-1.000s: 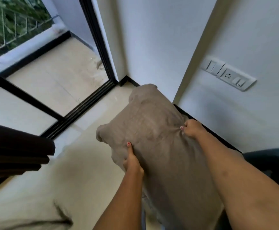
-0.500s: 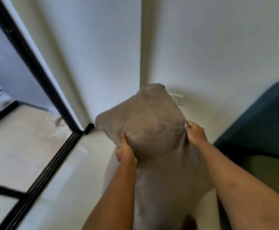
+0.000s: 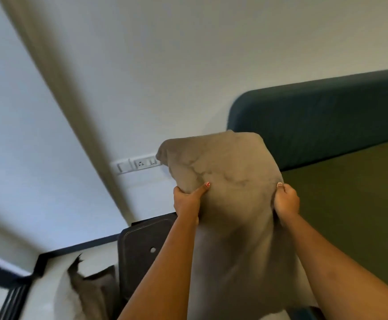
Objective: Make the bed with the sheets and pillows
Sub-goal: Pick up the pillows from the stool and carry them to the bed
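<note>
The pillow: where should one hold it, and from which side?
Grip the pillow at its two side edges, one hand from each side, as the left hand and right hand do, thumbs on the near face. It is wide and soft, and its lower part hangs limp, so a one-sided hold would probably let it fold.

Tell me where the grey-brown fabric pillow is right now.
In the head view the grey-brown fabric pillow is held up at centre by the left hand and right hand, between the white wall socket and the teal padded headboard.
</note>
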A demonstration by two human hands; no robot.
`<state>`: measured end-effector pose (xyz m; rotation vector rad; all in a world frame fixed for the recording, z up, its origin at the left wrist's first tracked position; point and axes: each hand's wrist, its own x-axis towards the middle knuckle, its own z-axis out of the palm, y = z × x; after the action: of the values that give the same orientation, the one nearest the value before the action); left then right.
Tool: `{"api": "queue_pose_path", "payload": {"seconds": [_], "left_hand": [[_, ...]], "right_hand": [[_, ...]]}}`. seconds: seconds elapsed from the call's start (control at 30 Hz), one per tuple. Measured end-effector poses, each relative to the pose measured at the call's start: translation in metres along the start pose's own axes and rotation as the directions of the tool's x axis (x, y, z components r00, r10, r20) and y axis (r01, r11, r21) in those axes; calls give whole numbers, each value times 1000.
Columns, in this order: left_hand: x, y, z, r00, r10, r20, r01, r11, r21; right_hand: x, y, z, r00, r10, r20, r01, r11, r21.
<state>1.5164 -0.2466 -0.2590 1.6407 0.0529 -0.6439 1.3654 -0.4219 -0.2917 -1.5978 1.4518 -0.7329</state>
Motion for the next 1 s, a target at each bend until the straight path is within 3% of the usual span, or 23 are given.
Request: {"api": "queue_pose_path", "payload": {"seconds": [0.13,0.33,0.47,0.6,0.7,0.83,1.0], "left_hand": [[-24,-6,68,996,33,82,-33,999,-1],[-73,-4,179,974,160,162,-161,987,-7],[-103,5,241,930,211,301,-224,975,7],[-116,30,275,872,278,402,-284,958,-45],[-125,58,293,842,309,442,-298,950,-95],[-119,88,326,815,365,450,-387,921,-45],[-89,107,381,770,410,489,-520,847,108]], "right_hand": [[23,43,-65,983,166,-71,-160,983,91],[46,108,-157,920,388,51,-390,895,216],[76,124,-206,876,414,248,-466,860,208],[99,130,-240,834,461,304,-530,823,207],[111,127,-252,805,457,378,-575,759,307],[131,118,-259,850,384,360,-520,721,459],[155,122,-253,865,416,280,-498,644,581]]}}
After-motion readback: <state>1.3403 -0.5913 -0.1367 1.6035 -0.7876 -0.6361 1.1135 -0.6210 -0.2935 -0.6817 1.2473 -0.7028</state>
